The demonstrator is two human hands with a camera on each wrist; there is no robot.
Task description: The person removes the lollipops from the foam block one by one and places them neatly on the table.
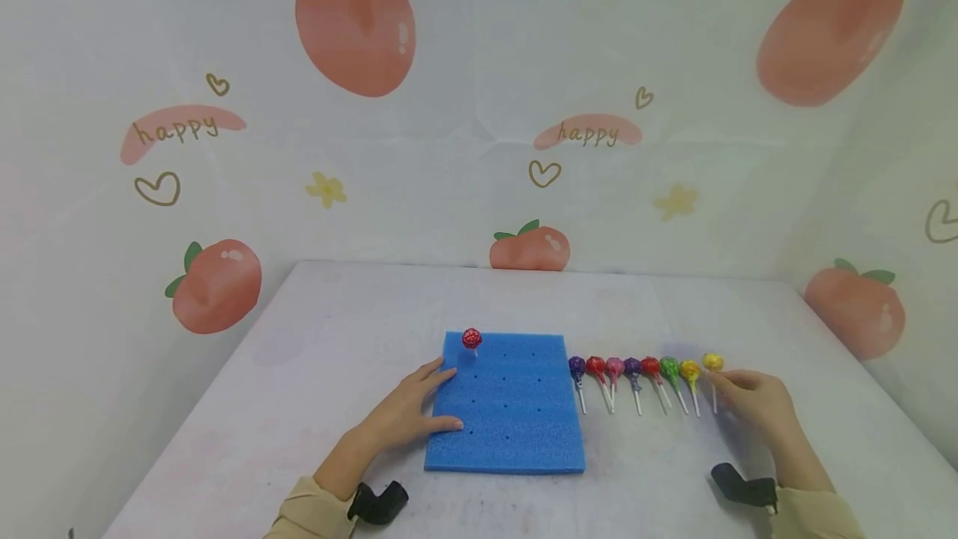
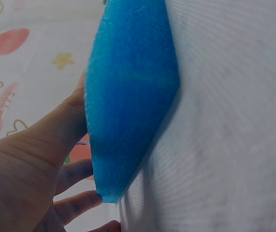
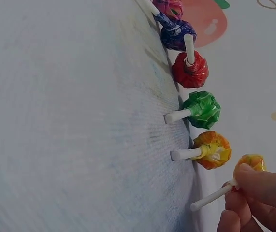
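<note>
A blue foam board (image 1: 524,456) with several small holes lies flat on the table. A red-wrapped lollipop (image 1: 471,338) stands upright in its far left part. My left hand (image 1: 397,416) rests at the board's left edge, fingers spread and thumb over the near part; the left wrist view shows the foam's side (image 2: 133,101) against the hand. At the right end of a lollipop row, my right hand (image 1: 759,399) pinches a yellow lollipop (image 1: 713,361) just below its candy. Its white stick (image 3: 211,198) points free of the fingers in the right wrist view.
Several wrapped lollipops lie in a row right of the board, including a purple one (image 1: 576,368) closest to it, a green one (image 1: 669,369) and another yellow one (image 1: 690,371). A printed cloth (image 1: 449,165) hangs behind the white table (image 1: 299,356).
</note>
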